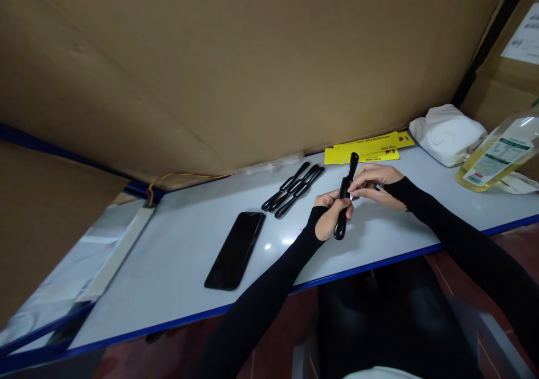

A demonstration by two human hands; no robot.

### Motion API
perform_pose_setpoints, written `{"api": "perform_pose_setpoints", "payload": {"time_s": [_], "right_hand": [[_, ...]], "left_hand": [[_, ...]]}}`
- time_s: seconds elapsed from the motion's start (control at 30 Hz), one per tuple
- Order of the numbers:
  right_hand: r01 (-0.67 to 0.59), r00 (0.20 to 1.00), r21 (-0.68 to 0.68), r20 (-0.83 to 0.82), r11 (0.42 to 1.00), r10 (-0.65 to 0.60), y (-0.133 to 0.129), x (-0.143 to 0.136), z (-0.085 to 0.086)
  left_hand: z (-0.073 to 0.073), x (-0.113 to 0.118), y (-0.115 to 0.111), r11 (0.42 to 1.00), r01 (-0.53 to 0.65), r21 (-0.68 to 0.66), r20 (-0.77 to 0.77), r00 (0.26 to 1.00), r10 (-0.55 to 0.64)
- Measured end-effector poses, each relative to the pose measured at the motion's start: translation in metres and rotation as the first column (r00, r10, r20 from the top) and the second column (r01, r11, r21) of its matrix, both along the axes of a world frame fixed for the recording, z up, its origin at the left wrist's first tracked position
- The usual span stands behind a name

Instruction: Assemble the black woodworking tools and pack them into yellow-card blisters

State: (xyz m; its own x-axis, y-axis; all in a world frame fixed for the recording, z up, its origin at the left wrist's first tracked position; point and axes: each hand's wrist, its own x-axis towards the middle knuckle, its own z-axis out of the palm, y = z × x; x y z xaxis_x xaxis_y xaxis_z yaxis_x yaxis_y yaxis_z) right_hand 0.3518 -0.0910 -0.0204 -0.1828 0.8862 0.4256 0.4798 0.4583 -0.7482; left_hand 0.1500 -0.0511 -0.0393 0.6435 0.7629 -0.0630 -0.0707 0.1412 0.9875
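Black sleeves [267, 295] and dark-clad legs [391, 311] come closest, the legs below the near edge of the bench [164, 255]. Between the bench's near and back edges, right of its middle, the left hand [330, 213] grasps a black piece [345, 187] around its waist. That piece lies right at both hands, its long axis running from the near edge toward the back, far end tipped slightly right. The left hand bears it; the right hand [385, 178] meets its middle from the right, fingertips drawn together by a tiny pale glint. I cannot tell whether they pinch anything.

It looks hard and glossy, with rounded ends. Three similar pieces [290, 202], slim with looped middles, lie side by side to the left, beyond a flat, shiny phone [234, 251]. Smooth yellow cards [362, 143] overlap along the back edge; near the right end are a crumpled white bundle [446, 135] and a clear bottle [494, 157] of yellow liquid.
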Motion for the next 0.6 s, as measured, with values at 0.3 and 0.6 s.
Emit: {"api": "perform_pose_setpoints", "payload": {"time_s": [0.3,0.6], "right_hand": [[0.113,0.993,0.019,-0.030,0.993,-0.112,-0.001,-0.007,-0.003],[0.148,0.986,0.104,0.057,0.984,-0.154,-0.001,-0.007,-0.004]], "left_hand": [[-0.005,-0.001,-0.006,0.930,-0.173,0.325,-0.019,0.982,0.189],[-0.011,0.001,-0.003,0.954,-0.167,0.249,-0.018,0.984,0.177]]}}
